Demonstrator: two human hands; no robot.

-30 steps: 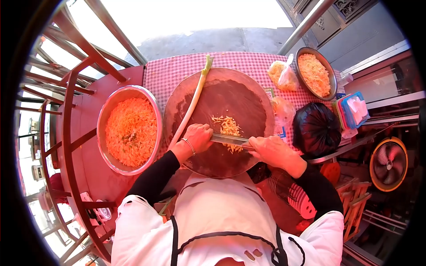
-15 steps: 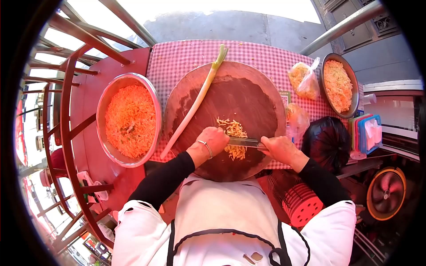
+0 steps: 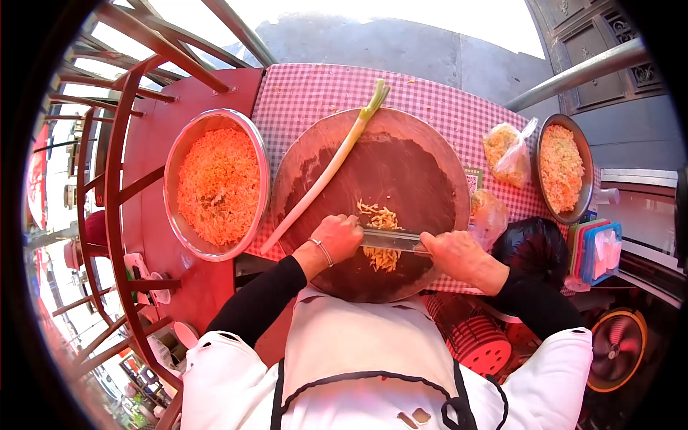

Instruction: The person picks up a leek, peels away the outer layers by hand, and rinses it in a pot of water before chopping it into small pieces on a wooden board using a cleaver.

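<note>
A cleaver point(image 3: 393, 241) lies across a pile of pale chopped pieces point(image 3: 382, 256) on the round chopping board point(image 3: 408, 161). My right hand point(image 3: 459, 254) is wrapped round the cleaver's handle at its right end. My left hand point(image 3: 337, 239), with a bracelet at the wrist, has its fingers closed at the left end of the blade. Some chopped pieces show beyond the blade and some on the near side of it. A long green onion point(image 3: 330, 168) rests slantwise over the left part of the board.
A large metal bowl point(image 3: 266, 179) of orange shreds stands left. On the right are a dark bowl point(image 3: 589, 168) of shreds, filled plastic bags point(image 3: 510, 152), a black bag point(image 3: 532, 247) and colored boxes point(image 3: 600, 251). Metal rails point(image 3: 113, 193) rise at the left.
The whole view has shifted, with the board and bowls a little farther right in it. The blade now looks broader and tilts differently. Both hands keep their hold.
</note>
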